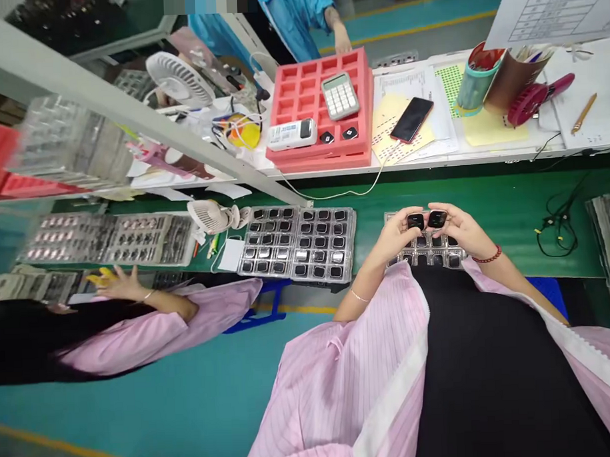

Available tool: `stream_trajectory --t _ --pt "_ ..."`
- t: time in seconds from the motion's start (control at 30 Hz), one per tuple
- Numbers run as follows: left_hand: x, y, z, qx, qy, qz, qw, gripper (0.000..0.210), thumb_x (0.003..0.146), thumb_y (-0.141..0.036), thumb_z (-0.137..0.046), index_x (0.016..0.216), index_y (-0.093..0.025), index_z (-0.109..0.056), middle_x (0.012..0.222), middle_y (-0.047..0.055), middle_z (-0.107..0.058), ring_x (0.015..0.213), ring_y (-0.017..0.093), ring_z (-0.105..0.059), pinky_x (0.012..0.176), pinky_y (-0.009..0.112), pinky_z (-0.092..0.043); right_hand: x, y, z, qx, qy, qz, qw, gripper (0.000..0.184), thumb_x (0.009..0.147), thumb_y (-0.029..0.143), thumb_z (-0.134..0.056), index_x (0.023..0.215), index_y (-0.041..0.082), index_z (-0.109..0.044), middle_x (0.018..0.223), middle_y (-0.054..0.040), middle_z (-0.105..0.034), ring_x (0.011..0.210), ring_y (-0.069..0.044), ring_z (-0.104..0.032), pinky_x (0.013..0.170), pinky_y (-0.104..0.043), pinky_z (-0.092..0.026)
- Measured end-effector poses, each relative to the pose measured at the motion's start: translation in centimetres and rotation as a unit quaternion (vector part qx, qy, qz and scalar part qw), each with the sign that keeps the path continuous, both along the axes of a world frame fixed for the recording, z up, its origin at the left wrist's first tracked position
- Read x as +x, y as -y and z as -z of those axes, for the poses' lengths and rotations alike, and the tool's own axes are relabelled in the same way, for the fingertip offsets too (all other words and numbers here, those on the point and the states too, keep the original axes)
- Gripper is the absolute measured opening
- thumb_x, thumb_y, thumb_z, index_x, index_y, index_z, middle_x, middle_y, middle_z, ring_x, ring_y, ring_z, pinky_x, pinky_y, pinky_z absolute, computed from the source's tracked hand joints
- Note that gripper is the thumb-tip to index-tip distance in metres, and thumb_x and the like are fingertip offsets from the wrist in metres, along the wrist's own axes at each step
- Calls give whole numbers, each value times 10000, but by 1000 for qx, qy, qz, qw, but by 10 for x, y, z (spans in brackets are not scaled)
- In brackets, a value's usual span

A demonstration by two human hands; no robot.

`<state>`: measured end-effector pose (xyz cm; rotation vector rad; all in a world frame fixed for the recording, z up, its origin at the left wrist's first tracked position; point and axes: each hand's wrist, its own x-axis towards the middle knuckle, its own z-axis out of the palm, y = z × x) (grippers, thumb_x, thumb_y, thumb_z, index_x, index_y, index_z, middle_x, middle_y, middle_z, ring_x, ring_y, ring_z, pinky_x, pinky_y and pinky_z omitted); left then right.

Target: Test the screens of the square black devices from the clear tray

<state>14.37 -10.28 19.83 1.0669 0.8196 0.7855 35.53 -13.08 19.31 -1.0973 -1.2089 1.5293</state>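
My left hand is closed round a small square smartwatch body with a dark face. A second smartwatch body of the same kind is gripped in my right hand. Both are held side by side with their dark faces up. Just beneath my hands lies a clear plastic tray of similar dark square pieces, partly covered by my hands. Farther left on the green bench, two clear trays hold rows of the same pieces.
A white shelf behind the bench carries a red foam tray, a calculator and a phone. A black cable lies right. Small fans stand left. A co-worker's hand is at far left; another person stands behind the shelf.
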Motion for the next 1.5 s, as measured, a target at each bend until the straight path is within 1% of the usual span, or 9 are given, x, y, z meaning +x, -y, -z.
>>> stream_trajectory --t 0.23,0.37,0.53,0.6,0.8,0.93,1.1,1.27,1.5 --pt "18 -1 3 -17 8 -11 1000 382 779 -313 -804 1099 -150 -674 978 70 -730 795 145 -665 684 254 -521 10 1 -2 -11 43 21 999 371 878 282 -673 1244 226 -690 1101 -92 -800 787 -213 -781 703 -365 -666" --pt "12 0 4 -8 0 -14 1000 465 747 -262 -828 1168 -160 -658 972 50 -725 824 142 -661 752 270 -530 7 -3 -3 3 35 5 999 433 852 268 -687 1283 230 -674 1153 -101 -790 854 -228 -779 745 -383 -663" --pt "5 -3 2 5 12 -27 1000 459 808 -398 -805 1160 -147 -653 956 71 -722 877 177 -688 722 271 -524 4 -12 -7 -9 33 -16 999 386 868 302 -681 1245 218 -683 1111 -103 -800 812 -228 -787 719 -374 -654" --pt "4 -5 2 10 21 -33 999 503 793 -399 -826 1191 -152 -645 961 70 -730 885 173 -691 740 269 -531 3 -16 -8 -4 34 -20 999 384 866 298 -693 1242 221 -679 1110 -98 -801 811 -221 -788 707 -357 -651" --pt "2 -8 10 25 30 -32 999 591 787 -392 -842 1286 -165 -622 1073 98 -763 964 198 -716 809 297 -558 4 -21 -6 8 34 -25 999 393 872 304 -723 1254 223 -676 1118 -88 -799 849 -220 -796 713 -342 -656" --pt "0 -9 12 38 12 -19 999 671 770 -330 -859 1370 -189 -594 1163 97 -753 1101 225 -710 917 321 -555 7 -18 -2 12 18 -32 999 452 878 324 -763 1310 252 -652 1217 -83 -779 948 -224 -790 788 -353 -663" --pt "1 -10 10 42 9 -8 999 655 792 -388 -857 1371 -202 -611 1165 99 -750 1091 227 -712 926 333 -563 10 -16 -1 22 6 -33 999 431 902 347 -777 1309 272 -655 1214 -70 -778 946 -210 -788 774 -325 -653" --pt "3 -11 10 34 -2 -11 999 534 846 -452 -799 1286 -187 -652 1055 83 -748 942 196 -715 775 289 -559 8 -14 -1 30 7 -30 999 408 908 344 -760 1299 278 -663 1203 -69 -781 931 -214 -787 773 -334 -648" --pt "1 -9 5 69 -46 7 997 628 818 -377 -818 1395 -239 -614 1245 93 -725 1120 247 -705 910 350 -571 8 -13 -1 21 10 -18 1000 435 864 306 -763 1288 280 -670 1188 -59 -786 960 -232 -789 774 -342 -647"
